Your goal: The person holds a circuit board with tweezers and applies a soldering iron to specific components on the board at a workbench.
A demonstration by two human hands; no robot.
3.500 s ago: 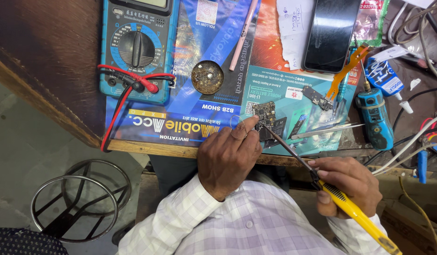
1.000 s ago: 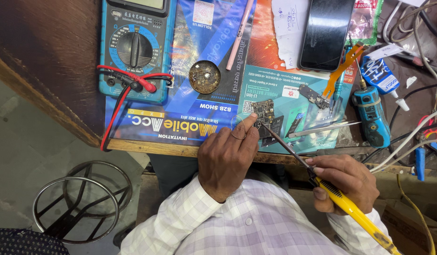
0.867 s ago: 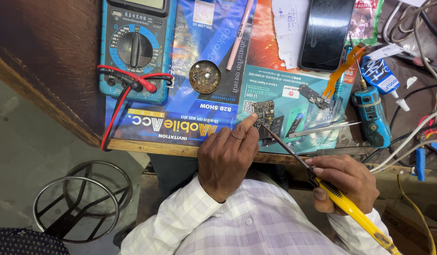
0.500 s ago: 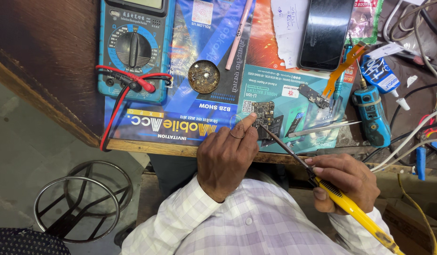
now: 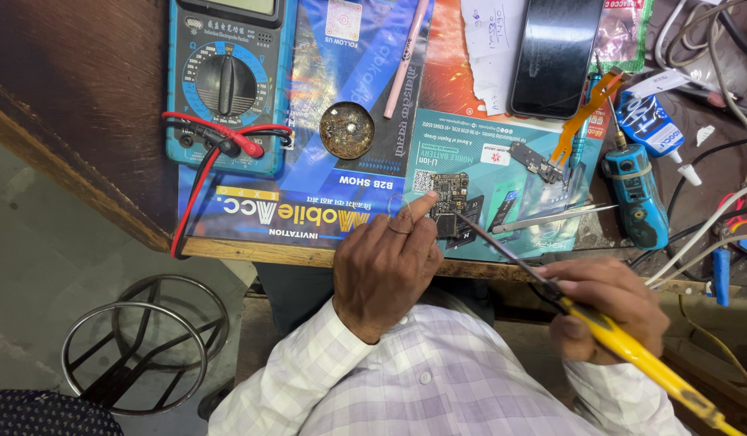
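Note:
A small dark circuit board (image 5: 449, 194) lies on a printed blue mat near the front edge of the wooden bench. My left hand (image 5: 387, 262) rests beside it, fingers pinched on a thin loop of solder wire (image 5: 398, 207) at the board's left edge. My right hand (image 5: 609, 311) grips a yellow-handled soldering iron (image 5: 624, 343). Its long metal tip (image 5: 469, 222) reaches up-left and touches the lower right of the board.
A blue multimeter (image 5: 226, 81) with red and black leads sits far left. A round tin (image 5: 347, 130), a pink pen (image 5: 406, 56), a black phone (image 5: 553, 55), tweezers (image 5: 551, 216), a blue electric screwdriver (image 5: 634, 192) and tangled cables (image 5: 713, 48) surround the board. A metal stool frame (image 5: 139, 347) stands below.
The view has shifted slightly. Both hands hold nearly the same pose, with the iron tip staying at the board.

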